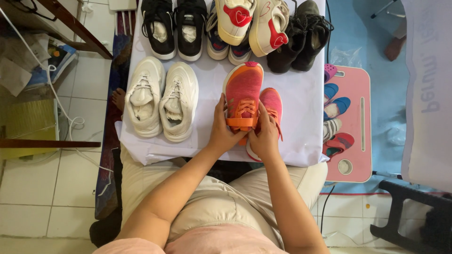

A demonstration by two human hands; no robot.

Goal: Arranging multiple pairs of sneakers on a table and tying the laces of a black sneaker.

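two pink sneakers (pixel 244 91), two white sneakers (pixel 162 99), four black shoes (pixel 174 26), two hands (pixel 223 134).

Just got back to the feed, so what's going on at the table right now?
A seated person has both hands on a pink and orange sneaker at the near edge of a white-covered table. The left hand grips its heel side, the right hand its other side, over the matching sneaker. A white pair sits beside it; more shoes line the far edge.

We see a pink sneaker (pixel 243 91) with orange laces, toe pointing away, overlapping its matching partner (pixel 272 106) on the white-covered table.
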